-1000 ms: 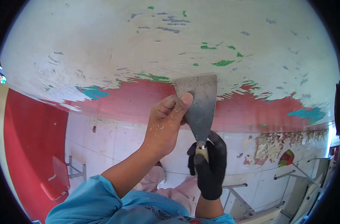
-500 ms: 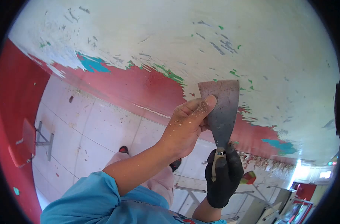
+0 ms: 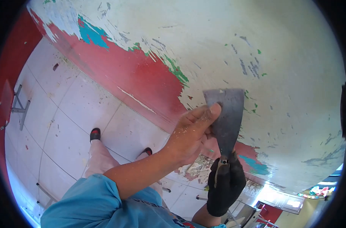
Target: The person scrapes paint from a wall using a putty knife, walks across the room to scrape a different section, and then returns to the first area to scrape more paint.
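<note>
A putty knife with a wide, dusty metal blade is held against the wall, its broad edge pointing up. My bare left hand pinches the blade's left side, thumb on the near face, fingers behind it. Pale flecks dot the back of this hand. My right hand, in a black glove, wraps round the handle below the blade. The edge lies over the cream painted wall, close to flaked green spots. Left of the blade, a bare red patch shows where the cream coat is gone.
Blue paint shows along the patch's ragged border. Paint chips lie on the tiled floor at the wall's foot. My shoes stand on the tiles. A chair is at the left, with metal furniture at lower right.
The view has turned, so the wall's red patch and floor appear tilted more steeply. Both hands keep their hold on the putty knife, whose blade has shifted slightly lower in view.
</note>
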The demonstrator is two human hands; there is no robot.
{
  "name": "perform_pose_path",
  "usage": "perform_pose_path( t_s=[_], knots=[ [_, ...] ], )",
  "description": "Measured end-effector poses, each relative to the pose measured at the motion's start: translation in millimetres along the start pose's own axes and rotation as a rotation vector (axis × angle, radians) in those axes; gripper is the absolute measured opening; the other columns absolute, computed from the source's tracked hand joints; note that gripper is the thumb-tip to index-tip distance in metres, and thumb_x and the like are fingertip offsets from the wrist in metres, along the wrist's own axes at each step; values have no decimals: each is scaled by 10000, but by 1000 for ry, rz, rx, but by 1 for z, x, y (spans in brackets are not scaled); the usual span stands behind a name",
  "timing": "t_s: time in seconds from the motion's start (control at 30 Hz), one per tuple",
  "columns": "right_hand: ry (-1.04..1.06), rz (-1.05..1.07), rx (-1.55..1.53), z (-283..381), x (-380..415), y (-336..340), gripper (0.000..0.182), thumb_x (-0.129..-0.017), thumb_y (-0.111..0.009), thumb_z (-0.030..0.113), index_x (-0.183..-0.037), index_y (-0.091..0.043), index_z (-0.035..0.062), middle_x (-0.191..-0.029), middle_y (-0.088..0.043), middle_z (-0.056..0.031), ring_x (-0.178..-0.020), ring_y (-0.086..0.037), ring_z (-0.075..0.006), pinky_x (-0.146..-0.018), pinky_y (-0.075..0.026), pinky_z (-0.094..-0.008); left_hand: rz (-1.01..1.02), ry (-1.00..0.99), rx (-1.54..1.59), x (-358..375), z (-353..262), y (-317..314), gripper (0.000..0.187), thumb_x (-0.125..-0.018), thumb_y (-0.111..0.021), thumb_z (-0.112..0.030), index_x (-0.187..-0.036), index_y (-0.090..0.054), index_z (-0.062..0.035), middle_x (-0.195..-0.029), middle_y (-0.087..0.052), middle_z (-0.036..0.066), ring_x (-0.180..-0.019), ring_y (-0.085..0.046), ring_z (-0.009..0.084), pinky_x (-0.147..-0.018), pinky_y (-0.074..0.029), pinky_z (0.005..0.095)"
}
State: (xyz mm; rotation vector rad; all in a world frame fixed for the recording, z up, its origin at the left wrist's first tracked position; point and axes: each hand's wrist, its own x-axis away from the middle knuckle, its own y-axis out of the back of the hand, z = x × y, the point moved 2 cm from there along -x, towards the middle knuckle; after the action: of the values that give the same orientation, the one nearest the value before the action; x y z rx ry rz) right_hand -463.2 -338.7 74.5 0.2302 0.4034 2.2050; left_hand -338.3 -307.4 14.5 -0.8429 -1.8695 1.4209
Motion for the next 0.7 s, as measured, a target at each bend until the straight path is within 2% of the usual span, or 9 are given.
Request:
perform_pose_path(
  t_s=[0.03, 0.07, 0.17, 0.33, 0.4, 0.43, 0.5, 0.6, 0.7],
  knots=[
    [4, 12, 30, 4, -5, -2, 256, -848, -525, 170, -948, -585, -58, -680, -554, -23, -499, -458, -61, -442, -336, -192, -6, -1, 17, -1, -3, -1, 309, -880, -504, -330, -1018, -553, -58, -924, -618, 42, -820, -587, 124, -749, -457, 284],
    [0, 18, 47, 6, -11, -7, 256, -848, -525, 170, -948, -585, -58, -680, -554, -23, -499, -458, -61, -442, -336, -192, -8, -48, 10, -2, -12, -2, 317, -884, -493, -336, -1028, -543, -59, -921, -615, 44, -816, -588, 129, -748, -459, 290],
    [152, 109, 120, 5, -23, -19, 307, -822, -567, 108, -1092, -560, -40, -777, -616, -62, -620, -531, -92, -545, -428, -216, -50, -125, -1, -4, -33, 4, 332, -889, -476, -352, -1038, -531, -61, -910, -612, 47, -809, -587, 137, -744, -461, 300],
    [-27, 361, -5, -13, -18, -21, 344, -825, -564, 112, -1141, -524, -18, -799, -612, -55, -658, -533, -84, -579, -435, -217, -131, -145, -190, 9, -51, 39, 312, -892, -477, -335, -1031, -531, -61, -897, -610, 46, -798, -588, 145, -732, -465, 308],
    [-104, 490, -47, -31, -4, -13, 307, -840, -537, 179, -1075, -507, -16, -718, -530, -42, -516, -445, -52, -438, -340, -184, -137, -297, -250, 18, -65, 75, 243, -895, -473, -252, -1038, -526, -63, -944, -600, 39, -856, -573, 137, -753, -452, 291],
    [-99, 538, -110, -41, 4, -6, 304, -838, -533, 165, -1084, -505, -12, -713, -531, -43, -496, -433, -54, -429, -333, -188, -129, -290, -269, 24, -78, 82, 243, -895, -473, -252, -1038, -526, -63, -944, -600, 39, -856, -573, 137, -753, -452, 291],
    [-203, 498, -158, -55, 21, 5, 300, -838, -529, 156, -1086, -505, -11, -708, -529, -43, -485, -427, -60, -426, -331, -189, -504, -405, -357, 33, -108, 93, 227, -891, -453, -207, -1059, -512, -68, -1025, -580, 54, -940, -546, 157, -807, -420, 302],
    [-355, 452, -270, -69, 44, 11, 307, -839, -521, 140, -1110, -490, -1, -699, -523, -42, -484, -433, -74, -420, -336, -200, -599, -341, -550, 44, -107, 93, 252, -896, -443, -214, -1102, -474, -73, -1057, -553, 65, -910, -546, 164, -790, -422, 308],
    [-397, 432, -436, -74, 64, 3, 338, -833, -529, 141, -1138, -464, 10, -679, -506, -43, -513, -455, -88, -422, -351, -215, -279, 7, -600, 63, -75, 87, 302, -899, -427, -269, -1105, -480, -54, -1056, -554, 76, -923, -548, 192, -803, -424, 320]
  ],
)
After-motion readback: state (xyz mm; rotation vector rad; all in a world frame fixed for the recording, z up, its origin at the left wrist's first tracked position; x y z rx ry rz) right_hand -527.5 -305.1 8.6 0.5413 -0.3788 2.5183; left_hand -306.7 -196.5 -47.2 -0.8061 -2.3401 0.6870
